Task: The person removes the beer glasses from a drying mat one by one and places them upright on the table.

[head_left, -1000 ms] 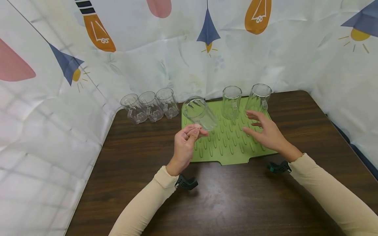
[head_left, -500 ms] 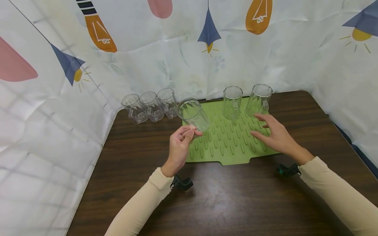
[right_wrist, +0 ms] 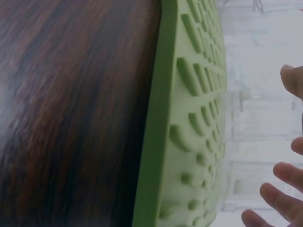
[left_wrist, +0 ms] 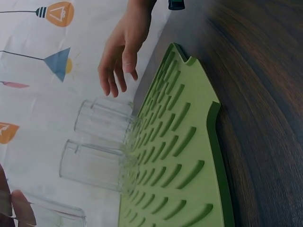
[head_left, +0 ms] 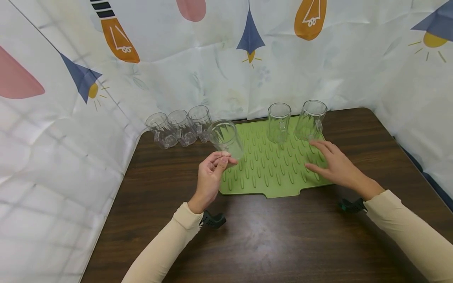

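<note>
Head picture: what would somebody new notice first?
Probably the green mat on the dark table, with two mugs standing on it. Then the tilted mug that the left hand holds near the mat's left edge. Orange printed bulbs stand out too, on the cloth behind.

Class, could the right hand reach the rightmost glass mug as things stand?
Probably yes: the right hand holds nothing and hovers close to the rightmost glass mug, with nothing visible between them.
</note>
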Demonstrator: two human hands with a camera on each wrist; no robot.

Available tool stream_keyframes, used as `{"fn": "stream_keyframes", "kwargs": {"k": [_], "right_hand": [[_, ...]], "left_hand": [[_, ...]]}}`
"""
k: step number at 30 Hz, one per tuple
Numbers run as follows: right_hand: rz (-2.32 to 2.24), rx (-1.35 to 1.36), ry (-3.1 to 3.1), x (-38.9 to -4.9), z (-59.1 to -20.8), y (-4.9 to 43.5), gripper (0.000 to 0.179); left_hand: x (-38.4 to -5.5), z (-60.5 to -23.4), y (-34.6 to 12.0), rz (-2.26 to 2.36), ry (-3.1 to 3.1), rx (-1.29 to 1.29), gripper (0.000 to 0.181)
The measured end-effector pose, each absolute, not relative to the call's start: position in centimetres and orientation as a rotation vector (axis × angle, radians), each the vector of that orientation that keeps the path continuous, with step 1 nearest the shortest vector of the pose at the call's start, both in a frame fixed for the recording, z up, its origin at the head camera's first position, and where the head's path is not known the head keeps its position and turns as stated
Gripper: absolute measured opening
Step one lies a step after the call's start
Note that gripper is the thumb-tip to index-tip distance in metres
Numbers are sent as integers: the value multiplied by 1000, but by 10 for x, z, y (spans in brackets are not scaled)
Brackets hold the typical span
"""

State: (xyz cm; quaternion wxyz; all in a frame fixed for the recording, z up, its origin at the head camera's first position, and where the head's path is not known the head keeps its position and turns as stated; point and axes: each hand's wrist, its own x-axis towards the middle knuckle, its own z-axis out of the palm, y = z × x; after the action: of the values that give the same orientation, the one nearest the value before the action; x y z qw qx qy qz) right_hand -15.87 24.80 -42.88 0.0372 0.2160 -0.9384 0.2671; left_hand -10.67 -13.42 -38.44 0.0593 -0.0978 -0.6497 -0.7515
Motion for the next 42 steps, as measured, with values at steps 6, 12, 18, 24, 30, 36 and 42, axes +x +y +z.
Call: {"fn": "stream_keyframes", "kwargs": {"k": [6, 12, 18, 24, 30, 36, 42], "right_hand": [[742, 728, -2945, -158, -434, 256, 84], [657, 753, -2979, -158, -440, 261, 87], [586, 794, -2976, -156, -443, 265, 86], [530, 810, -3018, -157, -444, 267, 91], [500, 772, -3126, -156, -446, 268, 97], [505, 729, -3203, -156, -447, 269, 103], [467, 684, -3263, -155, -449, 272, 108]], "left_hand": [[-107, -386, -140, -2256, -1960, -280, 24], [-107, -387, -145, -2259, -1939, -258, 17], [-106, -388, -150, -2225, -1942, -235, 11], [-106, -388, -159, -2170, -1986, -204, 15], [-107, -389, -169, -2116, -2044, -181, 21], [-107, -391, -177, -2085, -2049, -185, 19], [-105, -392, -185, -2035, -2091, -167, 20]]}}
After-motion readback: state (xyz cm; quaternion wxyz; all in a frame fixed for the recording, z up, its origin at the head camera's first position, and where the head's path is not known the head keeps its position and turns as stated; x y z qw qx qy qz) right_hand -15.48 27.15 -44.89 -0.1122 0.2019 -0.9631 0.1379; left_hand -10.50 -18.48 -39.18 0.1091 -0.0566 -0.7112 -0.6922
